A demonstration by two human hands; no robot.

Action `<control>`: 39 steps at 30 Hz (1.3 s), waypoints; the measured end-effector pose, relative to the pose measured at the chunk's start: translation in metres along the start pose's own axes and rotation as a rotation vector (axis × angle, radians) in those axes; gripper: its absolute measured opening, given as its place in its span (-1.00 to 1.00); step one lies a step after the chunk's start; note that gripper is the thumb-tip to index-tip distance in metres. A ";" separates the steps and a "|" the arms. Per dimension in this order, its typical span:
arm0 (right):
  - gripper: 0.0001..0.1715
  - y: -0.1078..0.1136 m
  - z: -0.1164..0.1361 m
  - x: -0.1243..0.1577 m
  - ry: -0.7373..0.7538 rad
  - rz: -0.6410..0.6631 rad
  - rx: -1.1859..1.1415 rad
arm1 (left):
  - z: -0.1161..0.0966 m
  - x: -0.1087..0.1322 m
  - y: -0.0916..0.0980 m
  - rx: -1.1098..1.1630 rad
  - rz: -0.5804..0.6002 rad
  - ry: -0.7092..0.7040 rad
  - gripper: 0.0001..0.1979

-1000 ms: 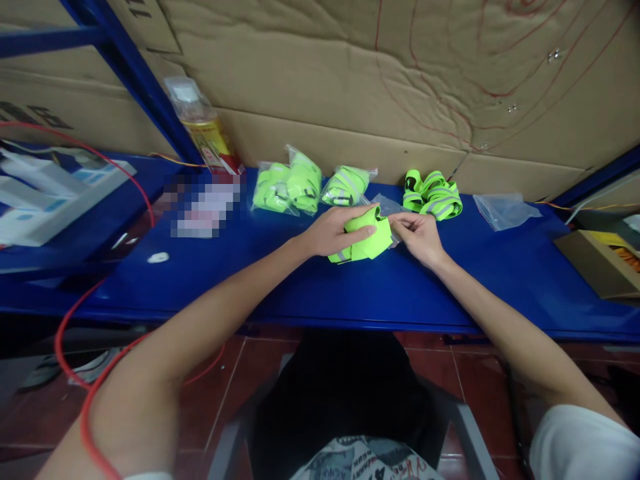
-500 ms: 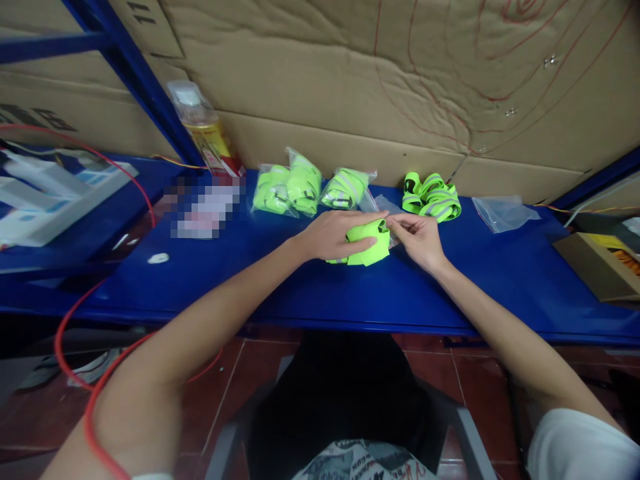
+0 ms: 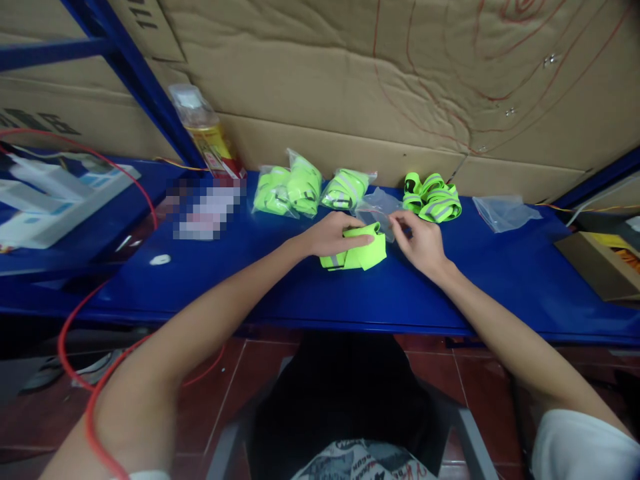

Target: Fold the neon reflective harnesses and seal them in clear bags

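Observation:
My left hand [image 3: 333, 235] is closed on a folded neon-green reflective band [image 3: 359, 254], pressing it down on the blue table [image 3: 310, 287]. Just to its right, my right hand [image 3: 420, 240] pinches the edge of a clear plastic bag [image 3: 376, 206] that lifts up behind the band. Behind my hands lie three bagged green bands [image 3: 293, 190] and a loose pile of green bands [image 3: 433, 198].
An empty clear bag [image 3: 504, 211] lies at the right. A plastic bottle [image 3: 203, 128] leans against the cardboard wall at the back left. A cardboard box [image 3: 600, 263] sits at the right edge, a white box [image 3: 55, 200] at the left. A red cable [image 3: 85, 373] loops below.
My left hand has lowered the green band onto the table and slightly left. My right hand has lifted the clear bag's edge, which now stands up behind the band.

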State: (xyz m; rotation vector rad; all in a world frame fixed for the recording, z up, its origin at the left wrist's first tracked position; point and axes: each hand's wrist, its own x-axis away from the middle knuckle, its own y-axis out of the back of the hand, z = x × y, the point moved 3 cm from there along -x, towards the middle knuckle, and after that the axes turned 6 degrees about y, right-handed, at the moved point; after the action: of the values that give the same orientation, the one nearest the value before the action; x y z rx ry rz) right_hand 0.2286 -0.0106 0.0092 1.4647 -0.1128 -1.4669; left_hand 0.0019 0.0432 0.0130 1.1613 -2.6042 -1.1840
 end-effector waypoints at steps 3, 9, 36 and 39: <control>-0.73 -0.008 -0.001 0.004 0.037 0.088 0.094 | 0.002 -0.001 0.003 0.094 -0.004 0.079 -0.52; -0.86 -0.012 -0.006 0.004 -0.057 0.042 -0.124 | 0.002 0.003 0.006 -0.024 0.130 0.090 -0.49; -0.70 -0.013 0.005 0.005 -0.174 -0.048 -0.302 | -0.003 0.000 0.000 0.490 -0.206 0.299 -0.53; -0.69 -0.013 0.007 0.007 -0.179 -0.080 -0.301 | 0.003 0.001 0.001 0.306 -0.340 0.331 -0.56</control>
State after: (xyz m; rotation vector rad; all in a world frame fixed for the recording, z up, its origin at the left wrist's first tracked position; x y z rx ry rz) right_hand 0.2177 -0.0124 -0.0025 1.1053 0.0562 -1.6015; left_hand -0.0004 0.0449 0.0110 1.7409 -2.4474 -0.5630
